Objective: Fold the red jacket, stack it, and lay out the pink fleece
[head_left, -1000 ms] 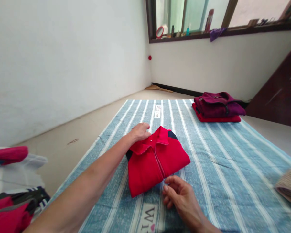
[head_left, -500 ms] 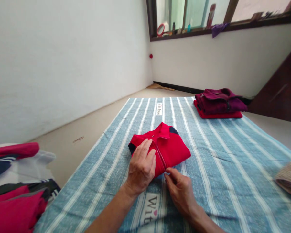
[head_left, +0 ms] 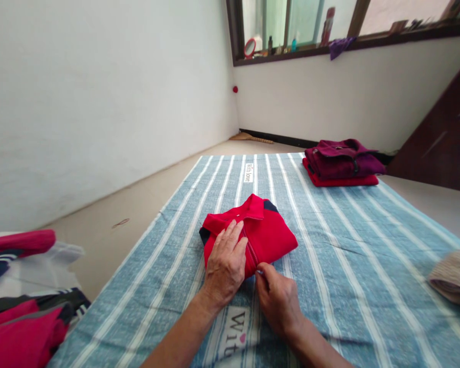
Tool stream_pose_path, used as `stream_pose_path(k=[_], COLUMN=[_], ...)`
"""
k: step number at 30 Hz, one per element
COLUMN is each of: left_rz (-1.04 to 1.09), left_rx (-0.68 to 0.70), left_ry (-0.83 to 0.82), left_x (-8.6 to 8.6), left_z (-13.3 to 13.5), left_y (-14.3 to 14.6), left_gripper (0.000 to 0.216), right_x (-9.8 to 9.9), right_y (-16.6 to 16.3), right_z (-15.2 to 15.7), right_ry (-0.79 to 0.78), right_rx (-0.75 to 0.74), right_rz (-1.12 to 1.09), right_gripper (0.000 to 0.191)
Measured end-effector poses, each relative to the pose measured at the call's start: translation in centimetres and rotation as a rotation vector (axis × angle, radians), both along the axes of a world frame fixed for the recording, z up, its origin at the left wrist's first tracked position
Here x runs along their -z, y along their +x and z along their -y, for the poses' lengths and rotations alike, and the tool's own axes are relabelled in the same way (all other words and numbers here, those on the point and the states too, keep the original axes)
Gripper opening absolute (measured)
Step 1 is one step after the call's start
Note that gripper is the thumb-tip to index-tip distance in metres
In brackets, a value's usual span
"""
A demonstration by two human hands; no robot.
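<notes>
A folded red jacket (head_left: 272,235) with navy shoulder patches, a collar and a front zipper lies on a blue and white striped cloth (head_left: 168,266). My left hand (head_left: 228,260) rests flat on its left half, fingers stretched toward the collar. At the near edge, my right hand (head_left: 278,296) pinches the jacket by the lower end of the zipper. The fingertips of that hand partly hide what they grip.
Folded purple and red clothes (head_left: 343,161) are stacked at the far right of the cloth. More clothes (head_left: 26,317) are piled at the left edge. A beige knitted item (head_left: 454,281) lies at the right. Behind are white walls and a windowsill with bottles.
The whole view has shifted slightly, with the scene moving a little left. Both hands keep nearly the same place on the jacket.
</notes>
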State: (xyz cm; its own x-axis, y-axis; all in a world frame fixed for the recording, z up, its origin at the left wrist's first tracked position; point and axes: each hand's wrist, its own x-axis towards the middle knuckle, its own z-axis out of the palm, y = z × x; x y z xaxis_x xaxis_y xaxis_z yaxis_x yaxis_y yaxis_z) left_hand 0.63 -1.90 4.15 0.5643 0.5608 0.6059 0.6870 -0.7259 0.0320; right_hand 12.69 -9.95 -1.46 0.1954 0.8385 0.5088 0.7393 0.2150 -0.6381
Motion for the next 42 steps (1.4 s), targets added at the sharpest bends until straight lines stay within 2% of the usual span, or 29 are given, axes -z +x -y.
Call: stream_pose_path(k=[10,25,33,42], left_rz=[0.017,0.054,0.058,0.044], left_rx=[0.004,-0.005,0.005,-0.006], left_ry=[0.015,0.006,0.005,0.071], left_x=[0.6,0.7,1.1,1.2], left_z=[-0.1,0.0,-0.1,0.0], left_y=[-0.1,-0.1,-0.1,-0.1], left_gripper=[0.034,0.034,0.035,0.031], right_x=[0.2,0.1,-0.3,-0.2], right_y=[0.0,0.1,0.2,0.3], right_z=[-0.6,-0.5,-0.6,-0.9], right_ry=[0.057,0.086,0.081,0.168], right_rx=[0.016,0.02,0.008,0.025], right_rz=[0.125,0.107,0.176,0.204], right_gripper=[0.028,0.026,0.028,0.028])
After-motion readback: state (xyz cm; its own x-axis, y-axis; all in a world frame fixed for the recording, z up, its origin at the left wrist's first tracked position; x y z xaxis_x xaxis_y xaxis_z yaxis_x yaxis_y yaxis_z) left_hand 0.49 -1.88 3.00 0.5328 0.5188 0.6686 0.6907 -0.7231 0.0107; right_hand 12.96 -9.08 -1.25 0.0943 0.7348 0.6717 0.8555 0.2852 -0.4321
